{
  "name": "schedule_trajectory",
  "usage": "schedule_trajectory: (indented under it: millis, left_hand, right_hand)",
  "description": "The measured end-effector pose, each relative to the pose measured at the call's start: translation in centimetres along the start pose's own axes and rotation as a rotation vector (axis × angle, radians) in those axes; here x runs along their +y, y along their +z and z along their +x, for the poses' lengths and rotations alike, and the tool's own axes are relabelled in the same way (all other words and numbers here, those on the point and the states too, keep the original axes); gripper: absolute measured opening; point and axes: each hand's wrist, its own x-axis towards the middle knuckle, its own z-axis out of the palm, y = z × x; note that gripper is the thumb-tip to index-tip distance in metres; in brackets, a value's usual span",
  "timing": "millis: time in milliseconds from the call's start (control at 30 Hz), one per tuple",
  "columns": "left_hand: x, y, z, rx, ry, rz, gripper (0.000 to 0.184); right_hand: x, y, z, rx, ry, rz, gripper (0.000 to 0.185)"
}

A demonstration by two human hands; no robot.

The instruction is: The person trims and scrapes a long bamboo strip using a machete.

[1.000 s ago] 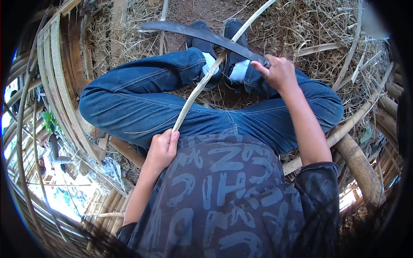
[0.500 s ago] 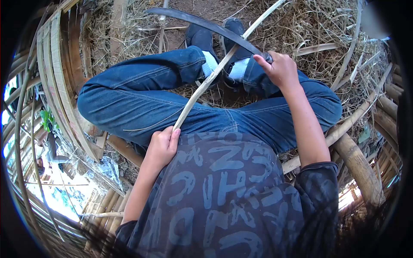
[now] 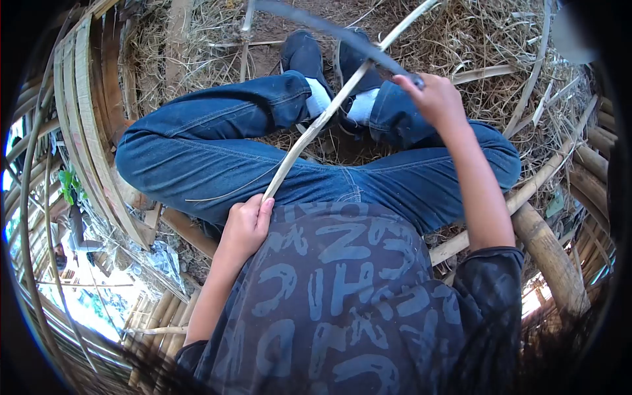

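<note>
Closed around the near end of a pale, peeled wooden stick point(image 3: 316, 126) is my left hand point(image 3: 247, 227), low by my lap. The stick slants up and away to the right, past my shoes point(image 3: 304, 56). My right hand point(image 3: 436, 99) grips the dark handle of a long curved blade, a machete point(image 3: 322, 26). Its blade lies across the stick near the far part, pointing up and left, slightly smeared by motion. Whether the edge touches the stick I cannot tell. A thin sliver point(image 3: 220, 197) rests on my jeans point(image 3: 217, 161).
Dry straw and shavings point(image 3: 484, 39) cover the ground around my feet. Curved wooden slats point(image 3: 82, 125) stand at the left. Thick bamboo poles point(image 3: 553, 257) lie at the right, and a crumpled plastic bag point(image 3: 158, 260) sits at the lower left.
My right hand has shifted slightly right with the machete, and the blade has slid up and right across the stick. My left hand and the stick stay nearly still.
</note>
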Motion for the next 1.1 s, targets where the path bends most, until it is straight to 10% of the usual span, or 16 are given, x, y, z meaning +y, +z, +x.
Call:
schedule_trajectory:
  millis: [400, 533, 1100]
  left_hand:
    - [-0.2, 0.1, -0.4, 0.010, -0.001, 0.009, 0.024]
    - [0.1, 0.3, -0.2, 0.040, 0.032, 0.002, 0.024]
    - [0.0, 0.7, -0.3, 0.043, 0.032, 0.001, 0.025]
  right_hand:
    - [-5.1, 2.1, -1.9, 0.042, -0.251, -0.074, 0.071]
    - [0.4, 0.2, 0.6, 0.036, 0.030, 0.004, 0.073]
    - [1.5, -1.1, 1.5, 0.097, -0.055, -0.051, 0.077]
